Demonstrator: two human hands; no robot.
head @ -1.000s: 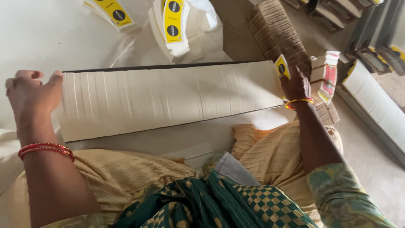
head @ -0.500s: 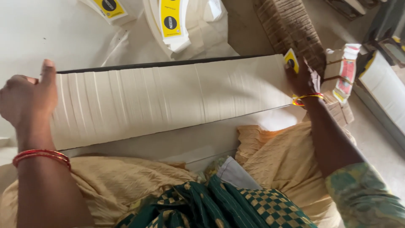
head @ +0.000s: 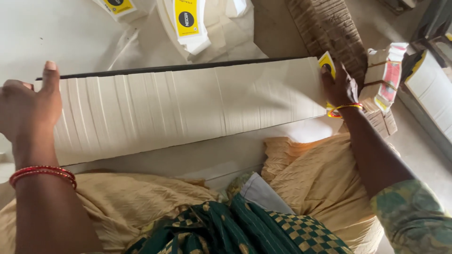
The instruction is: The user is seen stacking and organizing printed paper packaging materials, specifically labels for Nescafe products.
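step in hand, as judged: squaring up a long row of white flat card blanks (head: 188, 110) by pressing it from both ends. left hand (head: 28, 110) sits at the row's left end — fingers curled loosely, thumb pointing up against the end face, palm pushing inward; it clasps nothing, only bears on the stack. right hand (head: 340, 87) is clamped over the far right end, fingers wrapped around the last few blanks, one showing a yellow printed face with a dark round mark. so the row spans directly between the two hands, touching both, its upper edge resting along a dark strip (head: 165, 69). beyond the right hand, just past its knuckles, stands a bundle of folded cartons (head: 383, 75) with red and white print, and above that a brown corrugated pile (head: 329, 26). past the row, away from the left hand, lie loose yellow-labelled blanks (head: 186, 21) on the white sheet (head: 56, 37). next move would call for even inward pressure from both palms (the blanks look fanned and slightly stepped) — otherwise the middle could buckle or spill toward the lap.
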